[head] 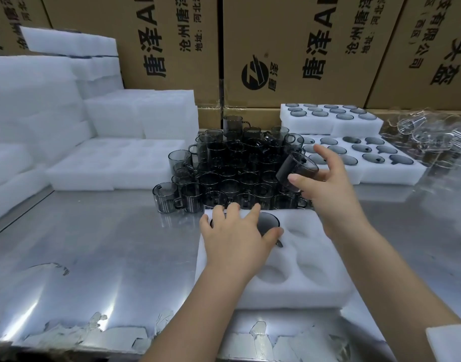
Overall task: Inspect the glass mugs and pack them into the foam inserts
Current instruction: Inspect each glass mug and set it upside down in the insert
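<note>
Just beyond the far right edge of the foam insert (pixel 302 288), the held mug (pixel 297 171) hangs tilted, its long axis leaning from near-left to far-right, pinched between the thumb and curled fingers of the right hand (pixel 328 189). The empty pocket (pixel 300 231) lies near and slightly below it, so I judge the mug must be righted and brought down toward the person. The left hand (pixel 237 236), fingers spread and fairly straight, rests on a seated mug (pixel 268 222) beside that pocket, nearer but occupied. The mug pile (pixel 232 165) stands just beyond on the table (pixel 93 244).
</note>
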